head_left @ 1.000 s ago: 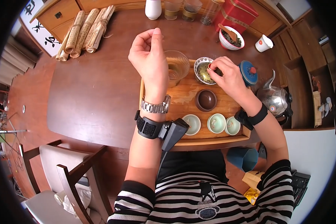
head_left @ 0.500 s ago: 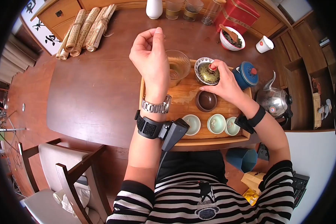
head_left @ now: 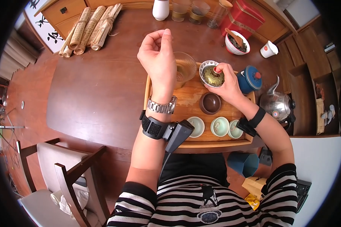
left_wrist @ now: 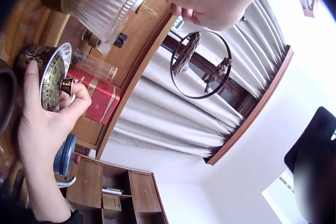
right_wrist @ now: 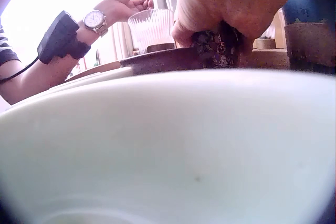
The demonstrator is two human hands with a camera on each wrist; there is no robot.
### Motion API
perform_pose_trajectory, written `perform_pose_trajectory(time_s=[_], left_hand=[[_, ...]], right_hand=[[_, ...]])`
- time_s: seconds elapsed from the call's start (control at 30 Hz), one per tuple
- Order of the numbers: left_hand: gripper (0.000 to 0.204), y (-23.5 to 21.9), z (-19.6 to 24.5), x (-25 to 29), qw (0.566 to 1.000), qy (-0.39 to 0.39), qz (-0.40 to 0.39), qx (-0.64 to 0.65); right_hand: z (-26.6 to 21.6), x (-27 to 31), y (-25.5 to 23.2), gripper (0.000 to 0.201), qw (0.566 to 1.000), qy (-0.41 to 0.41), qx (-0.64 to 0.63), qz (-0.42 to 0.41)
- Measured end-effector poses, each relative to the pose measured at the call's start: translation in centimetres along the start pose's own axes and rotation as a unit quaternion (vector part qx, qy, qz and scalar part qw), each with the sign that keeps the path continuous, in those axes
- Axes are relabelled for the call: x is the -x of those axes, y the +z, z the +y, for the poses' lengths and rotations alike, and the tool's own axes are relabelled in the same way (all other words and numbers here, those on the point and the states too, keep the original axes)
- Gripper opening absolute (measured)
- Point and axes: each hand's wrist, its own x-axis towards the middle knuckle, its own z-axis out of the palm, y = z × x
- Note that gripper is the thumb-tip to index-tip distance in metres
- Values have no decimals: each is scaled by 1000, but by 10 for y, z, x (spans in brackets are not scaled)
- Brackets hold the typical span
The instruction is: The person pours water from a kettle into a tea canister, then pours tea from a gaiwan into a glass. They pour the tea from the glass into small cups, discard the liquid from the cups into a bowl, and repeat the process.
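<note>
My right hand grips a patterned lidded tea bowl on the wooden tray. One finger rests on the red-topped knob of its dark gold lid, and the thumb lies at the near side of the white patterned rim. In the right wrist view the fingers go round the bowl's dark body. My left hand is raised beside a ribbed glass pitcher, fingers loosely curled, holding nothing. A brown bowl stands just nearer me than the lidded bowl.
Pale green cups line the near side of the tray. A blue canister and a steel kettle stand right. Behind are a bowl of tea leaves, a red box and glasses. Bamboo scrolls lie back left.
My right hand went from pinching the lid's knob to gripping the tea bowl, its thumb moving down to the near side of the rim. My left hand stays raised.
</note>
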Motion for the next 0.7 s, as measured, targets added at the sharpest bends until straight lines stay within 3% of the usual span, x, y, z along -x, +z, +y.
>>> perform_pose_trajectory(time_s=[0.43, 0.7], left_hand=[[14, -5, -2, -4, 1000, -20, 0, 18], [13, -6, 0, -6, 1000, -18, 15, 20]], right_hand=[[-39, -42, -51, 48, 997, -62, 37, -15], [-60, -61, -57, 47, 993, -79, 45, -79]])
